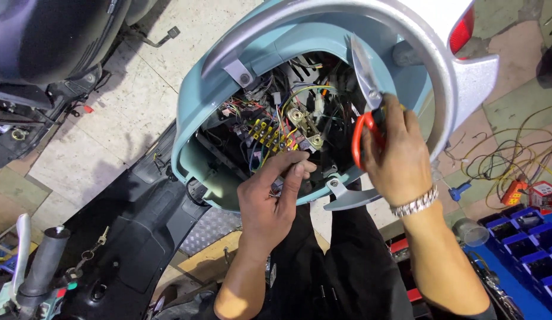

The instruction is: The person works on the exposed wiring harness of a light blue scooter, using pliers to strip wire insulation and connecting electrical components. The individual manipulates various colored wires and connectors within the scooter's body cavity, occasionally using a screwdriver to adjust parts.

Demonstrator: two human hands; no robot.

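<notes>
Left hand [269, 198] pinching thin, limp coloured wires [270, 137] inside the pale-blue scooter shell [196, 112], right hand [397, 151] wrapped around red-handled steel scissors [365, 101]: light, floppy, easily nicked, best gripped by insulation.

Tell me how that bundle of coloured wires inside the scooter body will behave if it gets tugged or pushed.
The coloured wires look thin and curl loosely, so they would probably flex rather than hold shape. They run to yellow connectors, so a hard tug may unseat one. The left hand pinches near them; the scissors in the right hand could nick the insulation.
</notes>
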